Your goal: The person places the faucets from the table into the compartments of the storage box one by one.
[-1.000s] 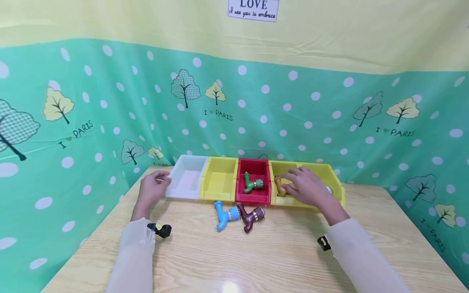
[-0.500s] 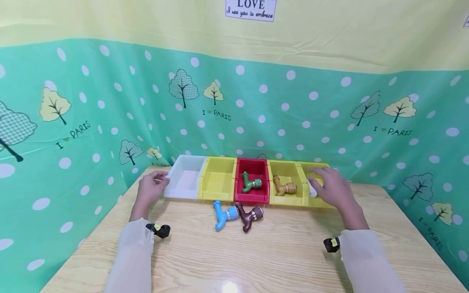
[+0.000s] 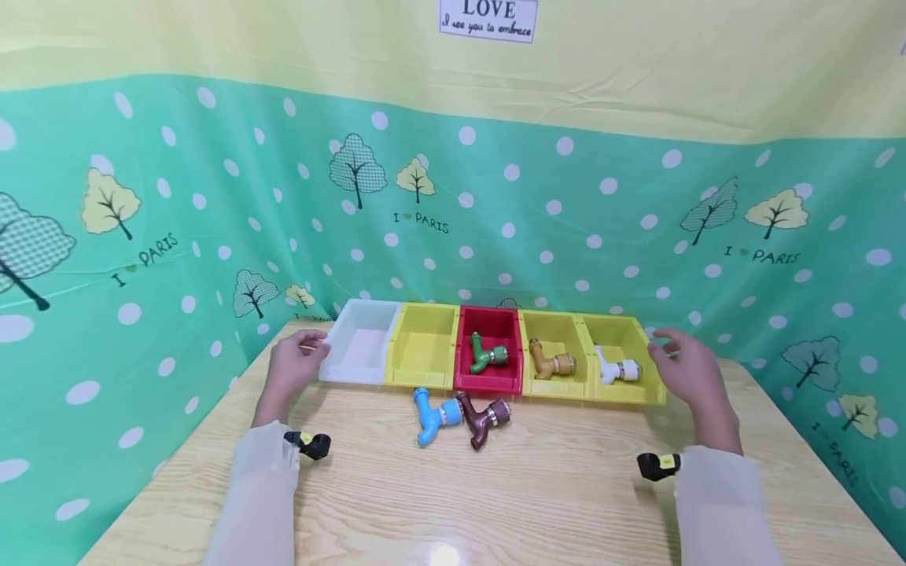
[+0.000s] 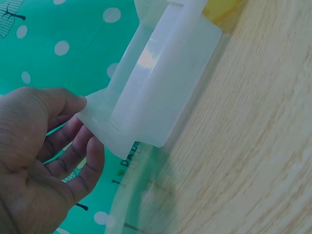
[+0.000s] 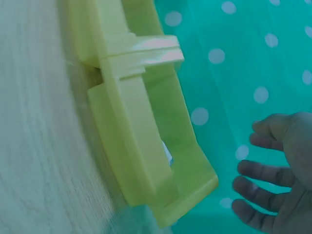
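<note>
At the left end of a row of joined bins, my left hand (image 3: 292,368) pinches the side rim of the white bin (image 4: 170,87) between thumb and fingers. My right hand (image 3: 692,377) is beside the rightmost yellow bin (image 3: 654,385), its fingers loosely bent, holding nothing and apart from the wall in the right wrist view. A white faucet (image 3: 614,368) lies in that bin. The neighbouring yellow bin (image 3: 559,391) holds a tan faucet (image 3: 549,363), and the red bin (image 3: 488,384) holds a green faucet (image 3: 487,355).
In front of the bins a blue faucet (image 3: 433,417) and a maroon faucet (image 3: 483,420) lie touching or nearly so on the wooden table (image 3: 495,503). Another yellow bin (image 3: 425,346) stands between white and red. A patterned curtain (image 3: 495,220) closes off the back and sides.
My right hand has moved rightward from over the tan faucet, past the white one, to outside the row's right end. Both faucets are uncovered now. My left hand stays at the white bin.
</note>
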`<state>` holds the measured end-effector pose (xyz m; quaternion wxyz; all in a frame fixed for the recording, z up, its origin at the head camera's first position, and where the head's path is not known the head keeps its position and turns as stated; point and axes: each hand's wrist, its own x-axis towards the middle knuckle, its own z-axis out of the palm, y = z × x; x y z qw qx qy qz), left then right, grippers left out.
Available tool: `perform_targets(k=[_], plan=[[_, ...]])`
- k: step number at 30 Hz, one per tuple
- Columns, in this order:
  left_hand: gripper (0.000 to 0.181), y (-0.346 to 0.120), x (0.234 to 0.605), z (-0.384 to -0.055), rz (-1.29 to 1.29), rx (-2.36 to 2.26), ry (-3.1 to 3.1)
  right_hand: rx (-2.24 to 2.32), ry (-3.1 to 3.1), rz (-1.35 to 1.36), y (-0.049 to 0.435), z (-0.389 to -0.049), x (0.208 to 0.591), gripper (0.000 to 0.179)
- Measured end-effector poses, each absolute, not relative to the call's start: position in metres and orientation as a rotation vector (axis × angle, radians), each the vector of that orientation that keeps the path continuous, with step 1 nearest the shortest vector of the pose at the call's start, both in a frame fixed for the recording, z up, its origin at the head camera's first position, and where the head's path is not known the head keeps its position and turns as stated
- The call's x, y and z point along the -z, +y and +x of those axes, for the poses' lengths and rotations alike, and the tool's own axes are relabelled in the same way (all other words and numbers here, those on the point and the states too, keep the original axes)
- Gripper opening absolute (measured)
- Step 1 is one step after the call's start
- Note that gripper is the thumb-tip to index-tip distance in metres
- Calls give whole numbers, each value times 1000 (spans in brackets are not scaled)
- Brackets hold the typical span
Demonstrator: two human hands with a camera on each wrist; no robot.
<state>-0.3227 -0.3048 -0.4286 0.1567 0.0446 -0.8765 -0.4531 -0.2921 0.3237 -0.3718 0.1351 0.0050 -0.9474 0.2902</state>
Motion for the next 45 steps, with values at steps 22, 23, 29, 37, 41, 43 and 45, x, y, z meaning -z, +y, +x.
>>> perform_targets(k=[22,23,29,37,41,43,45], plan=[[32,-303,430,-325,97,1255,-2508,-1406,-2647,-373,345,-295,416,57],[32,-303,430,-325,96,1251,-2510,-1417,-2642,-378,345,-295,417,56],[33,-301,423,-325,132,1204,-2529,-1459,-2628,-375,346,-298,417,53],[38,-276,385,-320,104,1147,-2496,-1444,-2629,-345,348,-299,417,48],[33,-249,371,-316,-101,1121,-2517,-1415,-2629,-338,348,-299,419,46],[28,-234,371,-313,-257,1074,-2538,-1411,-2626,-345,347,-299,420,46],[25,-219,373,-309,-416,1023,-2568,-1410,-2623,-346,346,-298,422,46]])
